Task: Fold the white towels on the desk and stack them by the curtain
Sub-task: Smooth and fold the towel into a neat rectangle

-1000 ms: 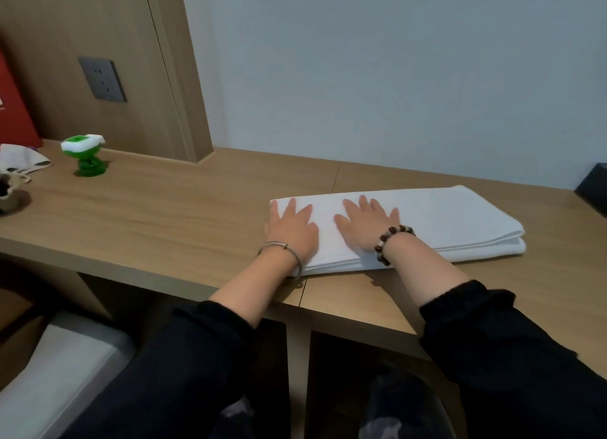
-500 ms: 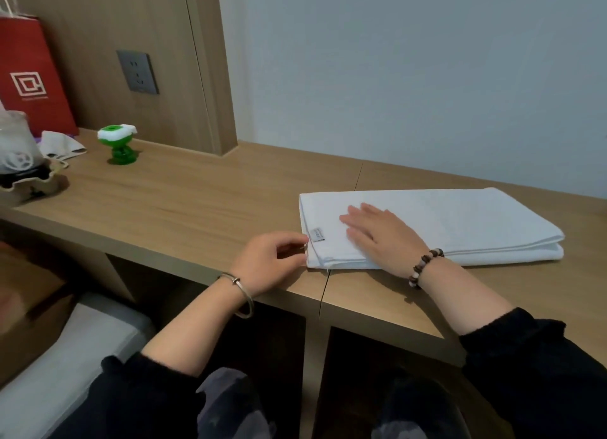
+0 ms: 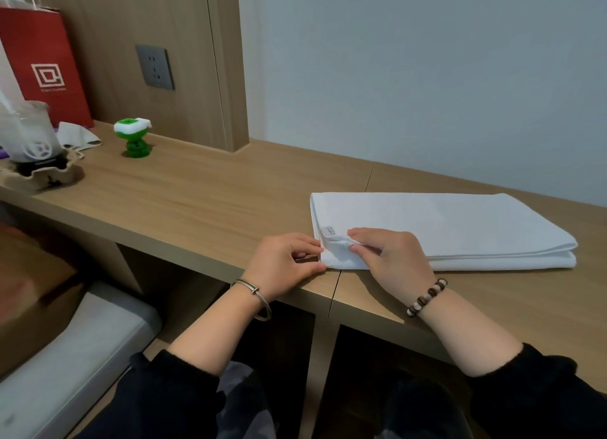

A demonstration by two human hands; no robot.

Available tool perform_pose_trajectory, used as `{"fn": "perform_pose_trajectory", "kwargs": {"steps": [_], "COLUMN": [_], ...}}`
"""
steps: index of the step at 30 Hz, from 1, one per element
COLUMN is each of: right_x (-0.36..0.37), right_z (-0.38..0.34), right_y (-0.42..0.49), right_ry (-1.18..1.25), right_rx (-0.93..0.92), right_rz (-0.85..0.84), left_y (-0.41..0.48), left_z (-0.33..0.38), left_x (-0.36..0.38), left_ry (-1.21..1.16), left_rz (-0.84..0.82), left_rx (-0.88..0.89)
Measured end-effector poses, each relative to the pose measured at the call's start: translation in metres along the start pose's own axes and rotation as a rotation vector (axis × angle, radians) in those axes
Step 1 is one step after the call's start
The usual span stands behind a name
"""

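Observation:
A white towel [image 3: 453, 223], folded into a long strip, lies on the wooden desk [image 3: 203, 195] at the right. A small label shows near its left end. My left hand [image 3: 284, 258] sits at the towel's near left corner, its fingers curled and pinching the edge there. My right hand [image 3: 391, 259] rests on the same corner, thumb and fingers pinching up a fold of the cloth. No curtain shows in this view.
At the far left of the desk stand a red paper bag [image 3: 42, 67], a drink cup [image 3: 28, 136] in a cardboard holder, a crumpled white cloth [image 3: 78, 138] and a green and white toy [image 3: 133, 138]. A grey socket [image 3: 155, 67] is on the wood panel. A grey cushioned seat [image 3: 65, 356] lies below left.
Both hands lay flat on the towel; the left then slid off to its left end. Now both pinch the near left corner. The view has shifted left.

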State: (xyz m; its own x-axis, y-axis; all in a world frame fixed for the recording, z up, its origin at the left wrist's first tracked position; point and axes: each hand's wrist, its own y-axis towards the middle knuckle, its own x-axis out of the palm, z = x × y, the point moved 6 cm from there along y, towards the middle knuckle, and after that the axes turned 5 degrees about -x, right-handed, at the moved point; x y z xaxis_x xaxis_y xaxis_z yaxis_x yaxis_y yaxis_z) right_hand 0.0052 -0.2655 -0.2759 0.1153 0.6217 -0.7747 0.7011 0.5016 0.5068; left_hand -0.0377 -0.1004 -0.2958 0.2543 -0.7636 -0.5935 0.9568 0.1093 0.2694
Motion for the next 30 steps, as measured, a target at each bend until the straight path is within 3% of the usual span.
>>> {"fn": "perform_pose_trajectory", "kwargs": {"steps": [7,14,19,21,23,25,27,30], "right_x": [0.002,0.005,0.000,-0.004,-0.011,-0.016,-0.005,0.018], "right_z": [-0.023,-0.028,-0.019,-0.005,0.011,0.031,0.046,0.064], "right_y": [-0.001,0.003,-0.001,0.004,0.017,0.031,0.036,0.029], "right_ry": [-0.206,-0.318,-0.076,0.164,0.361,0.184,-0.273,-0.417], "right_rx": [-0.227,-0.284,-0.204,-0.027,0.152,0.238,0.254,0.289], "right_rz": [0.110,-0.040,-0.189,-0.238,-0.170,-0.071,-0.232,-0.457], "left_y": [-0.001,0.000,-0.006,-0.009,-0.009,-0.010,-0.009,-0.005], "left_z": [0.002,0.001,0.005,0.009,0.010,0.010,0.012,0.016], "left_x": [0.000,0.001,0.002,0.004,0.004,0.004,0.004,0.002], "left_ry": [0.027,-0.014,-0.074,0.022,0.103,0.138,0.168,0.164], "left_rz": [0.012,0.027,0.019,0.001,0.002,0.002,-0.011,-0.046], "left_rx": [0.027,0.023,0.089,0.167,0.194,0.200,0.215,0.204]}}
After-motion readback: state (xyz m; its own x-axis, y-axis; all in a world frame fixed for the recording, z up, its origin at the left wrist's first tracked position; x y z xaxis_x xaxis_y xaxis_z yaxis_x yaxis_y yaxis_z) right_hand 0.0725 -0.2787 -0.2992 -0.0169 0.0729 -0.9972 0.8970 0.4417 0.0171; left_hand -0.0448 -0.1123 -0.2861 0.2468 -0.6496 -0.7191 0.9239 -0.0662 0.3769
